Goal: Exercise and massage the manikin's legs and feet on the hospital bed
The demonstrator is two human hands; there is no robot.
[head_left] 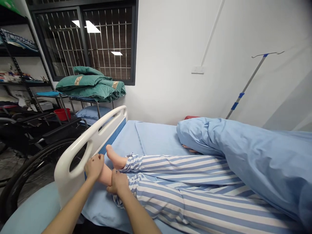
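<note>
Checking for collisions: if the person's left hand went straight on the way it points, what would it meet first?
The left hand would probably meet the bare upright foot first, though depth is unclear.

Barred window (pixel 84 42) beside white wall (pixel 165 39)

Blue-and-white horizontal stripes are shown on the pyjama trousers (pixel 185 195); plain light blue is used on the bed sheet (pixel 156 139) and quilt (pixel 255 156); white is used on the bed rail (pixel 64 185).
</note>
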